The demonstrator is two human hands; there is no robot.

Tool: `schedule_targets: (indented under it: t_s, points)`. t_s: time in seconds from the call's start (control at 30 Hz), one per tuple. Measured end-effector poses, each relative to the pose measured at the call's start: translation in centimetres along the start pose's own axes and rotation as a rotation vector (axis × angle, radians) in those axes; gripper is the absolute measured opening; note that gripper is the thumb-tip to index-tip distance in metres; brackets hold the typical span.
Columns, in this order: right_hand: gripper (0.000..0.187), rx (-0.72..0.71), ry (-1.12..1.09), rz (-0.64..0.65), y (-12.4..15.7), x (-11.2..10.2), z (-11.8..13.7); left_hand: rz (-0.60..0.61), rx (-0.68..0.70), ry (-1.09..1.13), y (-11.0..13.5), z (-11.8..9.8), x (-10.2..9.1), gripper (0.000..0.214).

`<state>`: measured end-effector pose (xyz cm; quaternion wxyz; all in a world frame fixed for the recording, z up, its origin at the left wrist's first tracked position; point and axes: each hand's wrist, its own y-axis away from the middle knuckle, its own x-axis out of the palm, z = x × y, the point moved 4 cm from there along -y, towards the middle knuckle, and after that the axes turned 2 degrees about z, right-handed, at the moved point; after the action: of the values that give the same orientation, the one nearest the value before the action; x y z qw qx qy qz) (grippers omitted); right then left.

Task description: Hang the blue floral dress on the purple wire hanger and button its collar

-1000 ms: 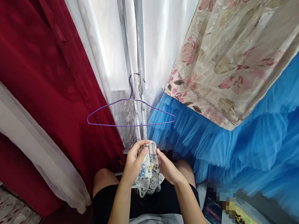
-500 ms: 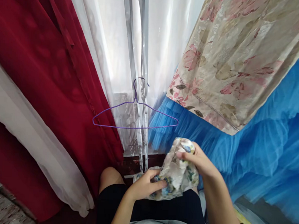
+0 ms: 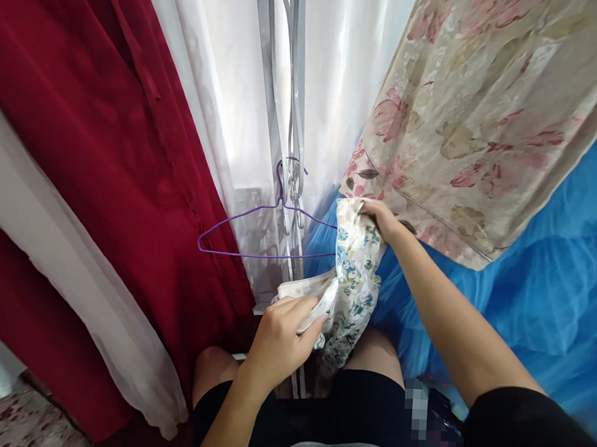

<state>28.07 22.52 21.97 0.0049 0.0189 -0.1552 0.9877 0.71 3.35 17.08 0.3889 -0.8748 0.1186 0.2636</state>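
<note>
A white garment with a blue, green and yellow floral print (image 3: 358,273) hangs between my two hands, above my lap. My right hand (image 3: 381,219) is closed on its upper edge, close to the right end of a purple hanger (image 3: 257,255). Lower and to the left, my left hand (image 3: 287,330) pinches a fold of the same cloth. The hanger dangles by its hook from a whitish metal rack (image 3: 273,82). Cloth covers the hanger's right tip, and I cannot tell whether it is around the tip or only in front.
Red curtains (image 3: 110,193) with pale sheer panels (image 3: 75,278) hang at left. White curtain (image 3: 336,72) stands behind the rack. A beige cloth with pink flowers (image 3: 478,126) hangs at upper right over blue tulle (image 3: 540,289).
The floral garment has risen from my lap and unfolded downward. My right hand moved up to the hanger's right end; my left hand moved up slightly, still gripping the cloth.
</note>
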Motion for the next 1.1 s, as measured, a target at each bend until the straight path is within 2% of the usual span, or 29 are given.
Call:
schedule_targets:
  t_s: [0.13, 0.23, 0.37, 0.5, 0.6, 0.7, 0.77, 0.83, 0.93, 1.0, 1.1]
  points:
    - [0.016, 0.214, -0.033, 0.22, -0.2, 4.1, -1.7, -0.096, -0.014, -0.022, 0.4, 0.8, -2.8, 0.012]
    - [0.015, 0.304, -0.091, 0.309, 0.5, 6.2, -2.6, -0.139, -0.078, -0.023, 1.3, 1.7, -5.2, 0.009]
    - [0.018, 0.34, -0.17, 0.383, 1.6, 7.6, -2.7, -0.144, -0.159, -0.021, 2.0, 2.5, -7.5, 0.006]
    - [0.022, 0.362, -0.191, 0.416, 2.2, 8.5, -2.9, -0.178, -0.19, -0.015, 2.0, 2.6, -8.2, 0.009]
    - [0.017, 0.376, -0.217, 0.386, 2.5, 8.5, -3.1, -0.176, -0.208, -0.041, 2.1, 3.6, -8.7, 0.011]
    - [0.012, 0.366, -0.283, 0.352, 3.0, 7.8, -2.2, -0.129, -0.235, -0.124, 2.5, 6.2, -9.4, 0.012]
    - [0.016, 0.379, -0.305, 0.352, 3.4, 7.0, -1.3, -0.101, -0.262, -0.158, 3.0, 8.5, -10.0, 0.021]
    - [0.021, 0.41, -0.307, 0.355, 3.6, 6.3, -0.5, -0.109, -0.308, -0.099, 3.7, 11.1, -10.9, 0.025]
    - [0.026, 0.441, -0.287, 0.382, 3.6, 5.8, 0.3, -0.179, -0.388, 0.026, 4.1, 14.6, -12.5, 0.017]
    - [0.03, 0.441, -0.267, 0.431, 3.5, 5.9, 0.7, -0.23, -0.42, 0.04, 3.5, 16.4, -13.9, 0.014]
    - [0.032, 0.438, -0.243, 0.506, 3.6, 6.3, 1.3, -0.302, -0.413, 0.02, 0.6, 17.9, -16.0, 0.012]
